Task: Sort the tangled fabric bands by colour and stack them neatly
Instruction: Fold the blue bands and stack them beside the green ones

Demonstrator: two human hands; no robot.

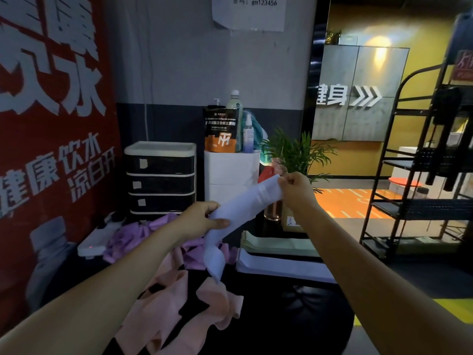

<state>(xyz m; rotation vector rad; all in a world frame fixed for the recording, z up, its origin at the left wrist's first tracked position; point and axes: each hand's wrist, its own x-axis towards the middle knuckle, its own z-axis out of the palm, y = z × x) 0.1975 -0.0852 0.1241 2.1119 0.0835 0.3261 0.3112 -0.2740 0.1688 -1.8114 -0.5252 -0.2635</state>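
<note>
**Pale blue band held taut, both hands, above the table**

Landmark: black drawer unit [160, 178] at the back of the table [268, 316].

Just in front of the drawer unit: purple bands [133, 235], heaped and tangled. Nearer the camera than that: pink bands [179, 301], also loose and overlapping.

Left hand [202, 221], in front of and right of the drawer unit, pinches the pale blue band [245, 203] between thumb and fingers. A free tail hangs below this grip towards the pink bands.

Band's long axis runs from the left hand up and rightward to the right hand [297, 193], which pinches the far upper end with fingers curled.

Right of the drawer unit, on the table: pale green stack [279, 244], then pale blue stack [281, 266] nearer the camera, both flat.

Judgement: matching stack lies below and right of the band; right hand is nearer it, so the band likely needs lowering rightward with its axis turned along the stack.
</note>
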